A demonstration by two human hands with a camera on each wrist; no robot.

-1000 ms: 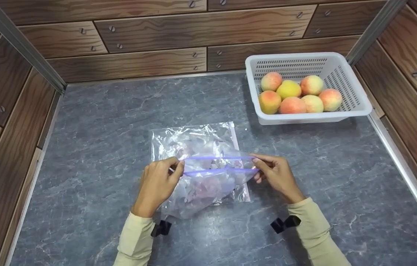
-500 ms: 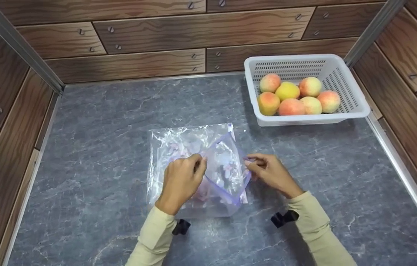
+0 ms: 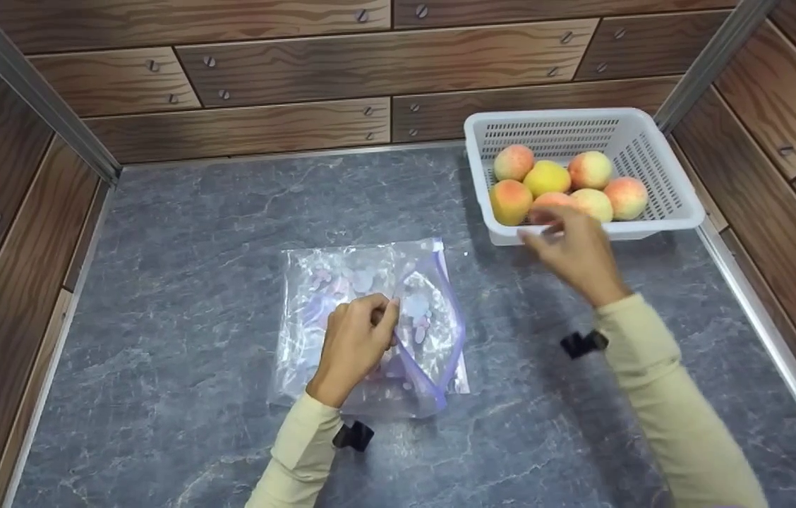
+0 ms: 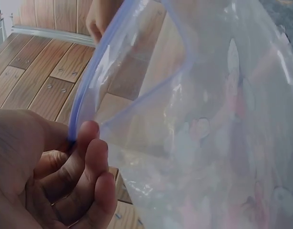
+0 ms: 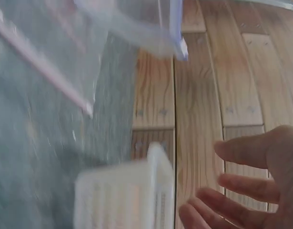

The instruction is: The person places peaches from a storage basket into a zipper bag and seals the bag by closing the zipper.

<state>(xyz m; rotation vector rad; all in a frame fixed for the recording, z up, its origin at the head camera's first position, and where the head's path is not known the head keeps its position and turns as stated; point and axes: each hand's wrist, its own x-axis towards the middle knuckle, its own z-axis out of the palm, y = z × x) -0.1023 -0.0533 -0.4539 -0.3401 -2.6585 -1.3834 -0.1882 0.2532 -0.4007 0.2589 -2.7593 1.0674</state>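
My left hand [image 3: 359, 339] pinches the purple-edged mouth of a clear zip bag [image 4: 184, 129] printed with pale pink and blue shapes. The bag's mouth gapes toward the right in the head view. Under it lies a second clear bag [image 3: 299, 271] with a pinkish zip edge, flat on the table. My right hand [image 3: 574, 247], blurred, reaches over the near rim of a white basket [image 3: 684, 212]; its fingers are spread with nothing between them. Several peaches [image 3: 590, 171] sit in the basket, one partly covered by the right fingers in the head view.
The grey marbled tabletop [image 3: 193, 212] is bounded by wood-patterned walls [image 3: 285, 70] at the back and sides. Metal strips [image 3: 779, 339] run along its edges. The basket stands at the back right, near the corner.
My right hand has let go of the bag's mouth and moved away and right to the basket. The left hand has shifted right, still pinching the bag, whose mouth now gapes to the right.
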